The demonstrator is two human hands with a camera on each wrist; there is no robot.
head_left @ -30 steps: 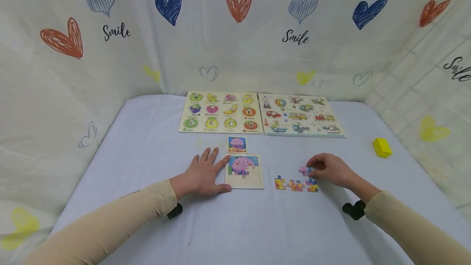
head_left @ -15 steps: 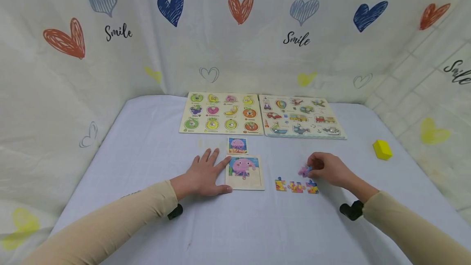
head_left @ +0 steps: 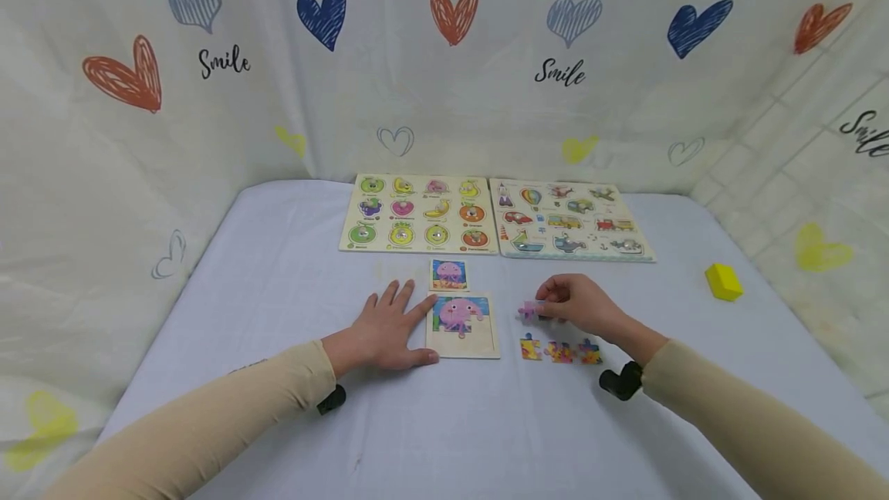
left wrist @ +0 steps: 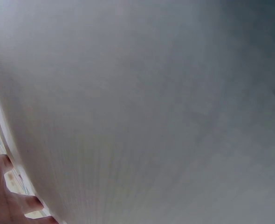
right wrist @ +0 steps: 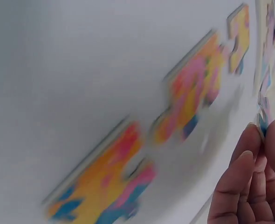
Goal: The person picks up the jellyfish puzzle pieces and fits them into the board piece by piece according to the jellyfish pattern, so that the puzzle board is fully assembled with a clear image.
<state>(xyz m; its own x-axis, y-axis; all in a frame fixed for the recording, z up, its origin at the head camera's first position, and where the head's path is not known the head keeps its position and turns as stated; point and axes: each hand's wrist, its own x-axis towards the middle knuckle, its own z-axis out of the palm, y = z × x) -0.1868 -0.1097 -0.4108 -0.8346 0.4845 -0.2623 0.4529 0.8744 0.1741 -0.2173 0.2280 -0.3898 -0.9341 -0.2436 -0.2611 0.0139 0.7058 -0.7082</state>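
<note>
The right hand (head_left: 579, 305) pinches a pink piece (head_left: 529, 310), partly hidden by its fingertips, between the tray (head_left: 479, 345) and that hand, just beyond three loose pieces (head_left: 560, 352). The left hand (head_left: 384, 334) spreads its fingers wide at the tray's left edge; its wrist view crops it into a corner. The right wrist view blurs the loose pieces.

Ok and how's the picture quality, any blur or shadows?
Head view: fairly sharp, with a soft shadow on the table below the right sleeve. Left wrist view: mostly hazy grey, darkest at top right, left hand cropped at bottom left. Right wrist view: three loose puzzle pieces blurred, right hand clearer.
</note>
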